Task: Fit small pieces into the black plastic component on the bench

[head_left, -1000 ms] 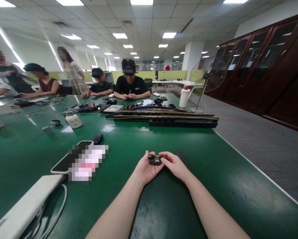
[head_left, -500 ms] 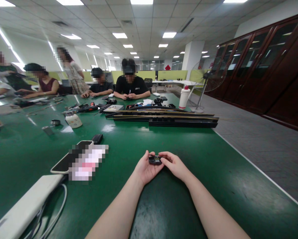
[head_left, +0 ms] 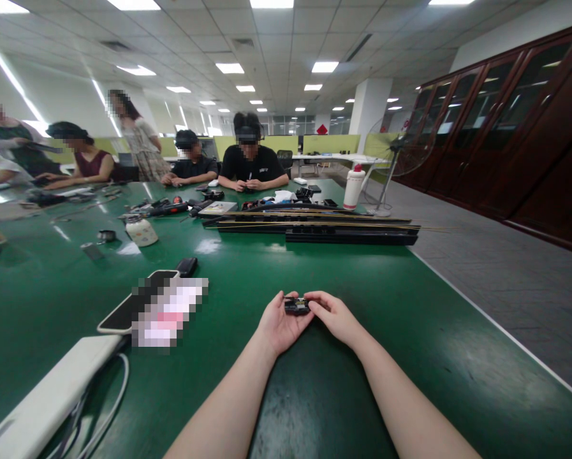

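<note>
A small black device with an open, lighter-coloured inside [head_left: 296, 306] is held between my two hands, a little above the green table [head_left: 238, 280]. My left hand [head_left: 282, 324] cradles it from the left and below, palm up, with fingers curled round it. From the right, my right hand [head_left: 331, 312] grips its right end between thumb and fingers. What exactly the device is, I cannot make out; part of it is hidden by my fingers.
To the left lie a phone [head_left: 139, 303], a black case [head_left: 187, 266] and a long white power strip [head_left: 51, 395] with cables. Beyond are a patterned jar [head_left: 141, 231], black rails [head_left: 352, 236] and a white bottle [head_left: 353, 188]. Several people sit or stand around the table's far side.
The black device has tilted slightly in my hands, so its inside shows at a different angle. Both hands stay almost in place. A person at the far left has shifted.
</note>
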Demonstrator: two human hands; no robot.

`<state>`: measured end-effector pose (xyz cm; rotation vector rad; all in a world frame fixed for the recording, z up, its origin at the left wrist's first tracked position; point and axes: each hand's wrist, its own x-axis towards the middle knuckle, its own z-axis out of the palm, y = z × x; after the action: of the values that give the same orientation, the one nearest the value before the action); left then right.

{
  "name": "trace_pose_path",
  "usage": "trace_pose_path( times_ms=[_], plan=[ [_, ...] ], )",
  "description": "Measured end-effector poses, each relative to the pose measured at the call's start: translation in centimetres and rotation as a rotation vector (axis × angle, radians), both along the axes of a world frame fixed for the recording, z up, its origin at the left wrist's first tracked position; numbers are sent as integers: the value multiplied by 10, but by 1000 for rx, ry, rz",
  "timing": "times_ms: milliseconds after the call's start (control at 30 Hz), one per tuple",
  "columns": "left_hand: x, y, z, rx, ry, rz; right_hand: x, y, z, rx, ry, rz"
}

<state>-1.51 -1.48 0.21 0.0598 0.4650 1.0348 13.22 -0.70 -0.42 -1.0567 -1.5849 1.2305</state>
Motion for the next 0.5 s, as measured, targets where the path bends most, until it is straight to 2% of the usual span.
trace_pose_path(
  times_ms=[267,500],
  plan=[
    [1,0,0,14,-1,24,-1,-1,-3,55,-20,9],
    [2,0,1,30,21,12,-3,-8,5,165,-175,3]
  ],
)
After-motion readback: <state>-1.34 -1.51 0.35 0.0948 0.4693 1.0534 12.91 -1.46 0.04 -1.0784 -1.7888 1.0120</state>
